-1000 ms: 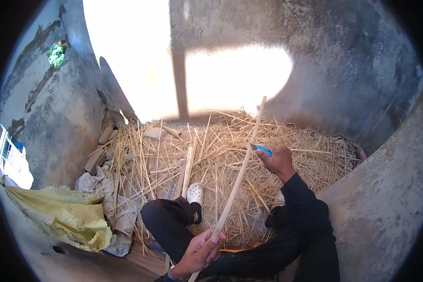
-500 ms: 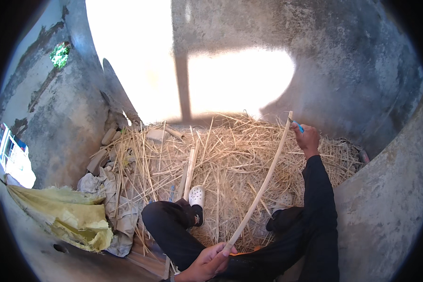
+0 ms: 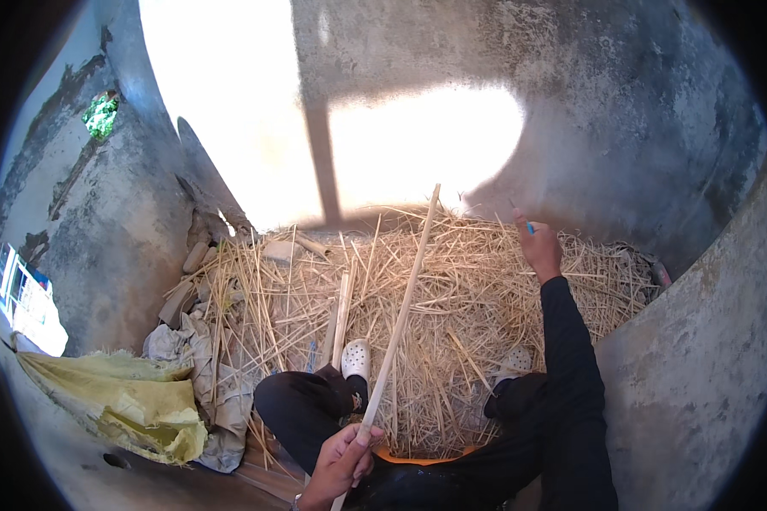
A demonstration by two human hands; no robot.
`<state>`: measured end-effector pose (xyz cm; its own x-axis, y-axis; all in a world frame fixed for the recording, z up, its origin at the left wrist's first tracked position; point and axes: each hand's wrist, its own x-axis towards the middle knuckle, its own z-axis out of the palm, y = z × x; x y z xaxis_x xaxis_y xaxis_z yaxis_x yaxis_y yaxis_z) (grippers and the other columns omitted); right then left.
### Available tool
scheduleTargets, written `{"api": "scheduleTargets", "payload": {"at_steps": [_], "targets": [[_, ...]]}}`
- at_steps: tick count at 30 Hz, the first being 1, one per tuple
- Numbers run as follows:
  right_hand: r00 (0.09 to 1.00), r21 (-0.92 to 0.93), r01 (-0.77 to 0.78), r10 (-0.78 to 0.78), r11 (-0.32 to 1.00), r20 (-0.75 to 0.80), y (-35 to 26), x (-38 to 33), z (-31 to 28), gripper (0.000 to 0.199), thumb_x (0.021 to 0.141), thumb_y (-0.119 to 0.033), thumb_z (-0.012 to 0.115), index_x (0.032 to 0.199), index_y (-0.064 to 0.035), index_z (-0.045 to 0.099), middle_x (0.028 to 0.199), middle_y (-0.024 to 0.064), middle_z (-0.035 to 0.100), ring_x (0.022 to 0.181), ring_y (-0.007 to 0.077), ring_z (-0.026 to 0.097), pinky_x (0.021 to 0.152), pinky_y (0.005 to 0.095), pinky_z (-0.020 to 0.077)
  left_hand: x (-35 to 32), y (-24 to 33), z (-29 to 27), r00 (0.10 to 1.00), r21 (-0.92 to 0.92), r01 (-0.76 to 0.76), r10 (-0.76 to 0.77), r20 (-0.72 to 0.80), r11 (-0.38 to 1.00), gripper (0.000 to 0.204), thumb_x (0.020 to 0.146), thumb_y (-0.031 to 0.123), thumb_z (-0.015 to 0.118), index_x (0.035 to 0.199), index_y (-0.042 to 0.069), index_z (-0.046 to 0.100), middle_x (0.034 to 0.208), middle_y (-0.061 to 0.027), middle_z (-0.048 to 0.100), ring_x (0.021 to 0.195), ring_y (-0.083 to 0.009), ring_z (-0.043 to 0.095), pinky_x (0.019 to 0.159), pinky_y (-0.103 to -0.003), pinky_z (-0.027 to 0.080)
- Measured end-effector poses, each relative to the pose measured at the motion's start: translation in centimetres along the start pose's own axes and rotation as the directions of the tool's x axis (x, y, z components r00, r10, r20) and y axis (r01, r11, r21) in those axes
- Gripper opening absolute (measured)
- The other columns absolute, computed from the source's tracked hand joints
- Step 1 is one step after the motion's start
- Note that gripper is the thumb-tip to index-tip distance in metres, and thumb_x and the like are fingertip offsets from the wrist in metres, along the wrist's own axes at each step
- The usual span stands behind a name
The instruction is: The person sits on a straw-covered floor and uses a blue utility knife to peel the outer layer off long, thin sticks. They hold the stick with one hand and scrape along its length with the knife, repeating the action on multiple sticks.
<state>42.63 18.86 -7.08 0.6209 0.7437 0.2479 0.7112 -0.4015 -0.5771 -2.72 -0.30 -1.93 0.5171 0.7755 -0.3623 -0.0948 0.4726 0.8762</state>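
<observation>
My left hand [image 3: 341, 462], low in the picture near my lap, is closed around the lower part of a long pale bamboo strip [image 3: 404, 312]. The strip slants up and away, its far end over the straw by the back wall. Out to the right, my right hand [image 3: 540, 249] grips a small knife [image 3: 530, 228] with a blue handle; most of the handle is hidden in the fingers, and its thin tip points up and left. A gap separates the knife from the strip.
Loose straw-like shavings [image 3: 460, 298] cover the floor around my clogs [image 3: 356, 358]. Another bamboo piece [image 3: 343, 315] leans by my left foot. A torn yellow sack [image 3: 115, 400] and pale cloth [image 3: 222, 426] lie left. A concrete wall [image 3: 690, 375] rises on the right.
The bamboo strip has swung left and stands steeper, away from the knife it was beside. My left hand has moved left, and my right hand slightly left.
</observation>
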Motion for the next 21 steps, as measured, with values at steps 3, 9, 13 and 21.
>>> {"api": "scheduleTargets", "payload": {"at_steps": [3, 9, 13, 21], "targets": [[0.936, 0.191, 0.298, -0.325, 0.935, 0.134, -8.0, -5.7, -0.6, 0.068, 0.088, -0.07, 0.043, 0.066, -0.0089, 0.065, 0.052, 0.0092, 0.055, 0.052, 0.03, 0.059, 0.051, 0.0421, 0.0442, 0.9, 1.1, -0.1, 0.999, 0.011, -0.045, 0.045, 0.017, 0.999, 0.033, 0.104, 0.026, 0.04, 0.12, -0.002, 0.049, 0.055, 0.0035, 0.04, 0.043, -0.0052, 0.034, 0.044, -0.019, 0.031], [0.743, 0.285, 0.62, -0.663, 0.731, 0.084, -11.4, -12.6, 0.1, 0.067, 0.086, -0.07, 0.047, 0.06, -0.0097, 0.059, 0.047, 0.0055, 0.049, 0.043, 0.0243, 0.053, 0.045, 0.0391, 0.0416, -0.2, 1.1, -0.3, 0.989, -0.23, -0.003, 0.037, 0.143, 0.973, 0.034, 0.104, 0.028, 0.041, 0.119, -0.001, 0.05, 0.055, 0.0042, 0.04, 0.041, -0.0046, 0.032, 0.044, -0.019, 0.03], [0.874, 0.274, 0.465, -0.485, 0.842, 0.007, -7.9, -7.4, 0.3, 0.065, 0.088, -0.066, 0.048, 0.059, -0.0081, 0.057, 0.047, 0.0088, 0.049, 0.047, 0.0277, 0.055, 0.047, 0.0414, 0.0408, -1.9, 1.0, 0.9, 0.98, -0.241, 0.099, -0.052, 0.195, 0.965, 0.025, 0.104, 0.023, 0.037, 0.11, 0.001, 0.048, 0.05, 0.0032, 0.036, 0.037, -0.0069, 0.031, 0.048, -0.024, 0.029], [0.945, -0.09, 0.303, -0.311, 0.949, -0.099, 0.0, 0.2, -0.2, 0.069, 0.086, -0.069, 0.045, 0.064, -0.007, 0.066, 0.053, 0.0137, 0.056, 0.056, 0.0327, 0.061, 0.054, 0.0447, 0.0449, -2.3, 0.4, 3.6, 0.982, -0.111, 0.063, -0.042, 0.186, 0.992, 0.025, 0.101, 0.029, 0.049, 0.104, 0.004, 0.051, 0.05, 0.004, 0.039, 0.038, -0.0052, 0.034, 0.041, -0.021, 0.029]]}}
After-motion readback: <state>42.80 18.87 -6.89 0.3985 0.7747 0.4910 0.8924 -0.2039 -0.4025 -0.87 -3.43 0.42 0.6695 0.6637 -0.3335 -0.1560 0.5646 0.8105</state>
